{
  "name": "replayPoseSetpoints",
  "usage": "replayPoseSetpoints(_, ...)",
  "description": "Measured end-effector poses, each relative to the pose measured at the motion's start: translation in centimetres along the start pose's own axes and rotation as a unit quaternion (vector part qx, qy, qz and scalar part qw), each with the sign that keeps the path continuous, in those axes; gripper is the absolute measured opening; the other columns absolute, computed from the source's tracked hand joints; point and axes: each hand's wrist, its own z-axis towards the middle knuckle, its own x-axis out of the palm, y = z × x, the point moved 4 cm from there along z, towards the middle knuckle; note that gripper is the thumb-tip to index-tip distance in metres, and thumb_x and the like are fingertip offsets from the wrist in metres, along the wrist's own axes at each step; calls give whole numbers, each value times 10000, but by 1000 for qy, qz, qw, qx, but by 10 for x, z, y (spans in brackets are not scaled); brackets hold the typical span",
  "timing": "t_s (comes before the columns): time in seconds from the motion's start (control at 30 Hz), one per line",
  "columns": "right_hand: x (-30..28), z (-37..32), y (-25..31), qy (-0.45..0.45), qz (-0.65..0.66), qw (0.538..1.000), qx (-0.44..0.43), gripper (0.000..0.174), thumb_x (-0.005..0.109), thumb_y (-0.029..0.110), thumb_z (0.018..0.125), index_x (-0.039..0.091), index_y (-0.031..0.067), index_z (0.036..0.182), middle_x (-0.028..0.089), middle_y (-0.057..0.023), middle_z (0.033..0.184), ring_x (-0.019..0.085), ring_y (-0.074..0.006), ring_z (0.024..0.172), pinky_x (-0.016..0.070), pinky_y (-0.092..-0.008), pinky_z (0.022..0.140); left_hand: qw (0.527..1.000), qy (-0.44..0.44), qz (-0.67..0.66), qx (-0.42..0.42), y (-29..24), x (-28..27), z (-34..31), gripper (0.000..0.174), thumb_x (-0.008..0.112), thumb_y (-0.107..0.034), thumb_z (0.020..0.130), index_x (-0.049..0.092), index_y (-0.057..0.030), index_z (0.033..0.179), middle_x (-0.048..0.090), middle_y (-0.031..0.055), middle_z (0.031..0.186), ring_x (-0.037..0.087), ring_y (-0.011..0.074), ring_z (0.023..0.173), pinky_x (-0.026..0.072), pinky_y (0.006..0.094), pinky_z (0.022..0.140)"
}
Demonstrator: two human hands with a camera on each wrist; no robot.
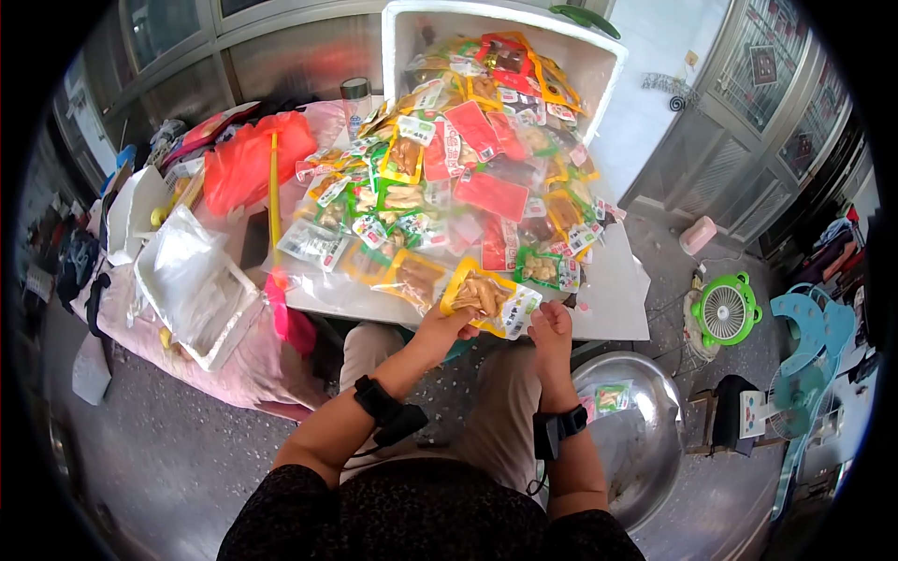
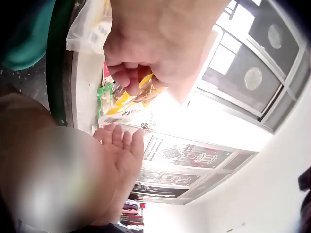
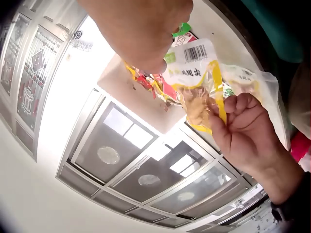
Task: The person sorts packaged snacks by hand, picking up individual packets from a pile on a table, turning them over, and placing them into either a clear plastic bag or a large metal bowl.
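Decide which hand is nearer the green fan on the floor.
Right. The right hand is at the table edge, on the side of the green fan; the left hand, gripping a yellow snack packet, is farther away.

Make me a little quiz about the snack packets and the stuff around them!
1. True or false: the left hand grips the yellow packet.
2. Where is the metal basin? A on the table; B on the floor beside the person; C inside the white box.
3. Fill in: the small fan on the floor is coloured ____.
Key: 1 true; 2 B; 3 green.
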Motion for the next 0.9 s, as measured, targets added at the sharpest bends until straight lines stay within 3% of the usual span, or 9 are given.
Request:
replayPoseSetpoints(0.07,13,-7,4,130,185,968,111,275,466,39,793,416,-5,1060,496,-102,1015,511,-190,908,419,-313,794,993,30,-91,-72,5,1,-3,199,500,-183,801,481,-54,951,545,30,799,506,89,614,412,224,539)
replayPoseSetpoints(0.13,10,-7,-8,112,215,962,124,271,452,22,794,425,-2,1063,505,-118,1026,523,-205,913,435,-337,789,986,69,-109,-108,11,3,-4,198,507,-186,797,485,-65,952,538,24,792,501,82,620,408,212,538)
replayPoseSetpoints(0.23,4,-2,-14,60,185,974,115,248,454,14,788,440,1,1035,534,-108,960,552,-197,838,461,-327,736,994,61,88,-27,9,-5,2,264,553,-218,755,487,-56,954,530,53,803,523,136,651,424,253,559)
replayPoseSetpoints(0.27,-1,1,-15,35,184,976,107,233,454,10,786,446,3,1019,542,-103,933,559,-192,812,467,-321,718,971,2,236,47,6,-13,3,277,562,-227,742,491,-53,945,527,69,814,529,160,652,430,267,567)
replayPoseSetpoints(0.33,-9,5,-20,3,172,981,94,203,456,5,780,457,6,983,550,-90,886,566,-180,766,475,-308,686,835,-116,505,184,-2,-20,-2,303,581,-244,714,498,-46,927,522,100,836,540,208,653,442,295,584)
replayPoseSetpoints(0.47,-15,8,-29,-19,145,986,73,154,466,6,771,471,13,925,549,-69,833,562,-155,709,474,-287,641,777,-110,603,143,5,-23,1,242,528,-207,687,512,-39,860,503,167,826,520,322,757,423,408,635)
replayPoseSetpoints(0.57,-13,3,-33,-23,136,988,68,154,472,14,770,475,16,924,549,-64,827,558,-147,699,469,-279,627,795,-108,584,128,12,-29,11,162,497,-160,684,511,-24,770,502,179,768,508,337,754,416,417,631)
replayPoseSetpoints(0.67,-5,1,-36,-10,113,990,80,163,464,15,777,473,11,940,555,-71,827,560,-150,699,470,-273,629,826,-118,506,220,21,-38,17,123,471,-138,687,496,-18,700,499,182,726,506,345,725,412,429,614)
replayPoseSetpoints(0.9,26,10,-48,89,94,983,134,184,474,26,771,474,6,954,560,-66,830,560,-152,721,468,-286,643,806,-138,528,230,1,-20,2,69,492,-91,686,512,-31,714,523,139,716,513,314,687,427,380,585)
